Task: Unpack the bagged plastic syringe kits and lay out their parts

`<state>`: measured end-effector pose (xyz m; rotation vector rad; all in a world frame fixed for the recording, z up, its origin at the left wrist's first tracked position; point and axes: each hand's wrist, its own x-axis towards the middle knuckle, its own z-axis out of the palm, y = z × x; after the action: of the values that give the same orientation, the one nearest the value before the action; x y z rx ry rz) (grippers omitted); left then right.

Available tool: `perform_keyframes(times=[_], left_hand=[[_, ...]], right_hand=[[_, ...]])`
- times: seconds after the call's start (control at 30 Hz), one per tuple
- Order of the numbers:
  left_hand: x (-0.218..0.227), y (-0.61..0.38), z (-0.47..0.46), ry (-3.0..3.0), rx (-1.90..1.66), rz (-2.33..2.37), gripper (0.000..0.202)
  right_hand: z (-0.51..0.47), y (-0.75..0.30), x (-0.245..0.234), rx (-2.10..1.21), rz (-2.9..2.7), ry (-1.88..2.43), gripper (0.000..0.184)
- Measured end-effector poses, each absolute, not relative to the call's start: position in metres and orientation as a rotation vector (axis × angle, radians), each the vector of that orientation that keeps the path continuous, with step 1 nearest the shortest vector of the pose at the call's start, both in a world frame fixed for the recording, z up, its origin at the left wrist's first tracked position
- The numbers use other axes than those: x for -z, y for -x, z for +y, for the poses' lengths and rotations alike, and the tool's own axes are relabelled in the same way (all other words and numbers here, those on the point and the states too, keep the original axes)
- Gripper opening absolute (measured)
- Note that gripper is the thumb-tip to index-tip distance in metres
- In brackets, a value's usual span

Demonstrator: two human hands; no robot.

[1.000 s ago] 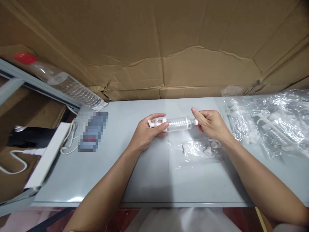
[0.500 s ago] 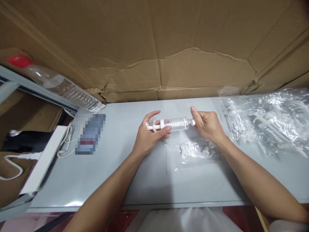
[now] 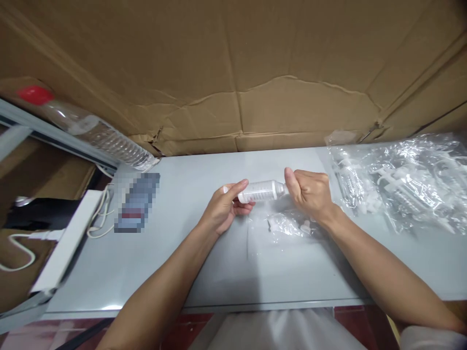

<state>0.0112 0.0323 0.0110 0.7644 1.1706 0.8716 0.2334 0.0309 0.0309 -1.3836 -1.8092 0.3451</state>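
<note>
A clear plastic syringe with printed scale marks is held level above the grey table, between my two hands. My left hand is closed round its plunger end, thumb on top and fingers curled beneath. My right hand makes a fist at the narrow tip, thumb upward, and hides the very end. A white band shows inside the barrel near the tip. Below lies a clear plastic bag with small white parts in it.
Clear bags of more syringes lie at the right. On the left are a large red-capped bottle, a blurred-out object, a white power strip and cables. A cardboard wall stands behind the table.
My left hand has closed further round the plunger end. The white band has shifted toward the tip within the barrel. My right hand still grips the tip, slightly farther left.
</note>
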Motion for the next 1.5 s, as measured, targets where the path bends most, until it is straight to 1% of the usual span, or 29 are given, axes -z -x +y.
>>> perform_keyframes(times=[0.07,0.1,0.17,0.23,0.27,0.33,0.43,0.5,0.6,0.63,0.7,0.8,0.87,0.9,0.97,1.03,1.1,1.17,1.23,1.4,1.5], left_hand=[[-0.012,-0.01,0.033,-0.738,-0.886,1.119,0.05],[-0.013,-0.008,0.033,-0.775,-0.958,1.1,0.049],[-0.014,-0.003,0.032,-0.921,-1.105,1.084,0.052],[-0.015,0.002,0.032,-1.06,-1.152,1.091,0.056],[-0.015,0.003,0.033,-1.084,-1.144,1.101,0.055],[-0.016,0.004,0.034,-1.027,-1.102,1.137,0.052],[-0.016,0.002,0.036,-0.91,-1.079,1.176,0.053],[-0.015,0.0,0.035,-0.961,-1.128,1.15,0.052],[-0.013,-0.001,0.033,-1.093,-1.185,1.094,0.052],[-0.013,-0.001,0.033,-1.081,-1.18,1.09,0.051],[-0.013,0.0,0.034,-0.976,-1.14,1.101,0.051],[-0.013,0.003,0.038,-0.83,-1.007,1.139,0.053],[-0.014,0.006,0.042,-0.798,-0.982,1.125,0.053],[-0.014,0.008,0.044,-0.799,-1.011,1.106,0.052],[-0.015,0.012,0.046,-0.849,-1.108,1.059,0.055],[-0.016,0.016,0.047,-0.94,-1.171,1.024,0.056],[-0.017,0.02,0.048,-1.016,-1.173,1.015,0.054],[-0.019,0.024,0.049,-1.029,-1.154,1.02,0.053],[-0.021,0.027,0.052,-0.984,-1.118,1.038,0.056],[-0.025,0.037,0.059,-0.848,-1.093,1.094,0.06],[-0.029,0.042,0.059,-0.92,-1.173,1.057,0.059]], right_hand=[[0.032,-0.236,-0.034,-0.306,-1.805,1.368,0.073],[0.032,-0.238,-0.036,-0.365,-1.775,1.392,0.072],[0.034,-0.241,-0.038,-0.607,-1.698,1.47,0.072],[0.035,-0.244,-0.039,-0.903,-1.646,1.505,0.072],[0.035,-0.244,-0.038,-0.982,-1.622,1.497,0.073],[0.034,-0.243,-0.036,-0.931,-1.615,1.462,0.072],[0.032,-0.24,-0.035,-0.681,-1.637,1.464,0.072],[0.032,-0.239,-0.037,-0.755,-1.652,1.511,0.073],[0.031,-0.239,-0.043,-1.114,-1.608,1.526,0.072],[0.031,-0.239,-0.044,-1.176,-1.579,1.501,0.07],[0.03,-0.239,-0.045,-1.155,-1.57,1.418,0.065],[0.03,-0.243,-0.042,-0.989,-1.729,1.26,0.055],[0.031,-0.248,-0.04,-1.007,-1.841,1.182,0.043],[0.031,-0.25,-0.04,-1.061,-1.856,1.174,0.039],[0.032,-0.252,-0.041,-1.182,-1.79,1.241,0.043],[0.031,-0.25,-0.043,-1.254,-1.677,1.373,0.054],[0.031,-0.246,-0.044,-1.327,-1.574,1.467,0.063],[0.031,-0.242,-0.045,-1.419,-1.49,1.442,0.063],[0.031,-0.239,-0.046,-1.453,-1.465,1.341,0.059],[0.031,-0.237,-0.053,-1.349,-1.573,1.188,0.05],[0.034,-0.229,-0.063,-1.391,-1.564,1.283,0.061]])
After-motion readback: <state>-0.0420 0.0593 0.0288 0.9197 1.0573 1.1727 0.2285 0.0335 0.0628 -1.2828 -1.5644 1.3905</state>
